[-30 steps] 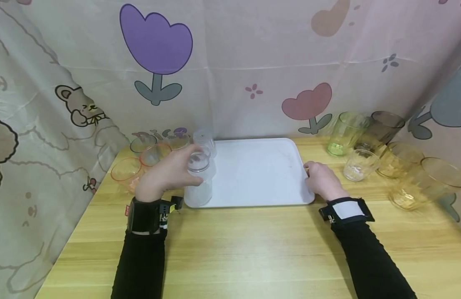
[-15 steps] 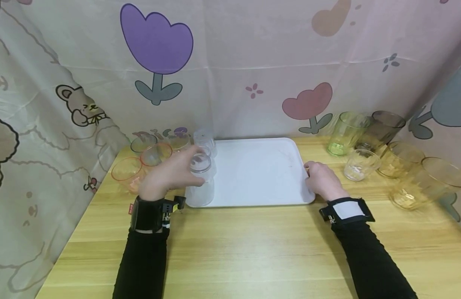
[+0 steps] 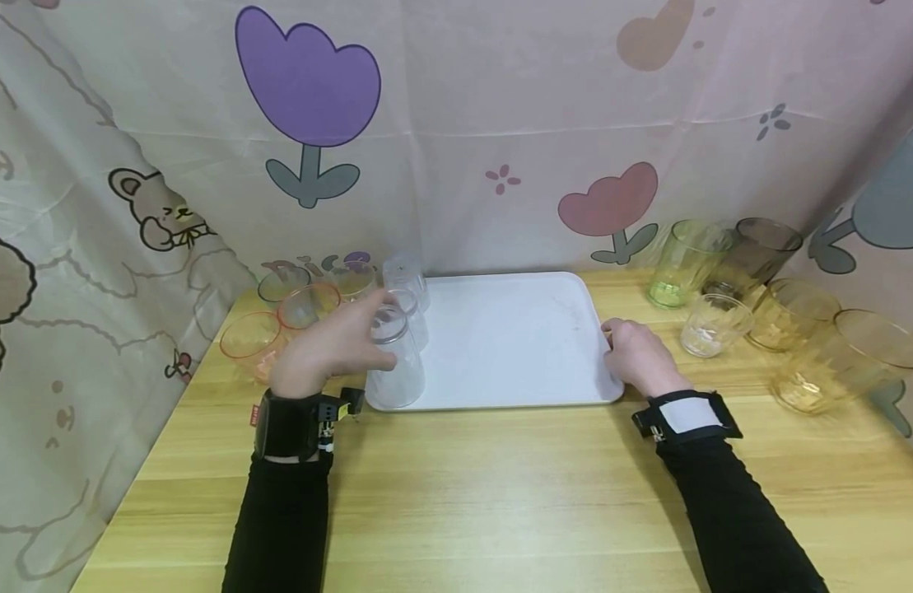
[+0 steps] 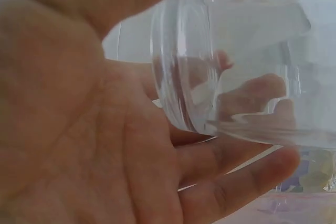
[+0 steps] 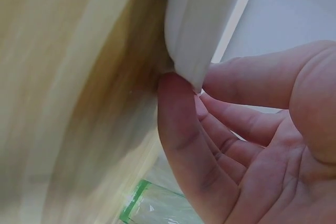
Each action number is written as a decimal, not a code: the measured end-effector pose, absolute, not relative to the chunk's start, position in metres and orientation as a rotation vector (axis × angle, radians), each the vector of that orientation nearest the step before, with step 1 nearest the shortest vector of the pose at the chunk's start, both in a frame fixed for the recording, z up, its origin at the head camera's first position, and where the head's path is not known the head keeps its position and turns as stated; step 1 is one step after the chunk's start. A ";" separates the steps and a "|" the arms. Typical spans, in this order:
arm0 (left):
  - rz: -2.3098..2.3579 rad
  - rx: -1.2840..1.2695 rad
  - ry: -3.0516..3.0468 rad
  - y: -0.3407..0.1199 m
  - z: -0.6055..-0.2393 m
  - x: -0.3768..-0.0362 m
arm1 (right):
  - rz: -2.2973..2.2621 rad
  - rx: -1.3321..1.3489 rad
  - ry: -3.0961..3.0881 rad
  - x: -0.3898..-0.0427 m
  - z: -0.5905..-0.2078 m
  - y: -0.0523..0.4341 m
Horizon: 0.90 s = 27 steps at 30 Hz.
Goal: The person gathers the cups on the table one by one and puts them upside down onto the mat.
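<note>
Here my left hand [image 3: 330, 346] has its grip curled round a clear cup [image 3: 393, 362], which stands upside down on the near left corner of the white tray [image 3: 515, 346]; in the left wrist view my fingers [image 4: 247, 182] wrap under the cup [image 4: 236, 77] and my thumb lies over its top. Just behind it on the tray stand two more clear cups [image 3: 407, 292], also upside down, in a row running toward the back. My right hand [image 3: 637, 358] rests at the tray's right edge, near its front corner; the right wrist view shows my thumb [image 5: 247, 80] and fingers [image 5: 184, 129] pinching the tray's rim [image 5: 202, 24] between them, so that grip is narrow and closed on the tray. The tray lies flat on the wooden table [image 3: 471, 494]. To the left of the tray, behind my left hand, stand several tinted cups [image 3: 293, 305], upright with orange and greenish rims. To the right of the tray is another cluster: a green glass [image 3: 682, 263], a dark glass [image 3: 756, 255], a small clear glass [image 3: 711, 325] and two amber glasses [image 3: 826, 346]. A flower-printed curtain [image 3: 456, 123] hangs behind the table.
</note>
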State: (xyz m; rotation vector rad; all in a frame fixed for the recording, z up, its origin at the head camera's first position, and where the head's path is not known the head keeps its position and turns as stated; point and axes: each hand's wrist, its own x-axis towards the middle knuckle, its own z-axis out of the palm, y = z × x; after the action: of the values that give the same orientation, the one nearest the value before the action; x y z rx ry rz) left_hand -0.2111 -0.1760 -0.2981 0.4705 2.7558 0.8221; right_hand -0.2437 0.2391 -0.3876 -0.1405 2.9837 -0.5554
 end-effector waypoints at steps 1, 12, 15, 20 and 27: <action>0.828 0.472 2.752 -0.176 -0.298 -0.211 | -0.556 -0.145 2.987 -0.244 -0.388 0.239; 0.842 0.502 2.770 -0.176 -0.294 -0.208 | -0.560 -0.154 2.998 -0.243 -0.389 0.239; 0.837 0.520 2.786 -0.175 -0.294 -0.208 | -0.561 -0.153 3.001 -0.243 -0.389 0.239; 0.837 0.580 2.852 -0.170 -0.292 -0.207 | -0.556 -0.127 2.996 -0.242 -0.390 0.237; 0.826 0.710 2.990 -0.154 -0.289 -0.204 | -0.639 -0.138 3.107 -0.239 -0.386 0.233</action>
State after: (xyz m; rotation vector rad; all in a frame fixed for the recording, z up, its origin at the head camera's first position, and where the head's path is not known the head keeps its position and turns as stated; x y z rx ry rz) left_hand -0.2043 -0.1541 -0.2892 0.7097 2.9905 0.8256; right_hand -0.2393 0.2328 -0.3862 -0.1383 3.1067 -0.6388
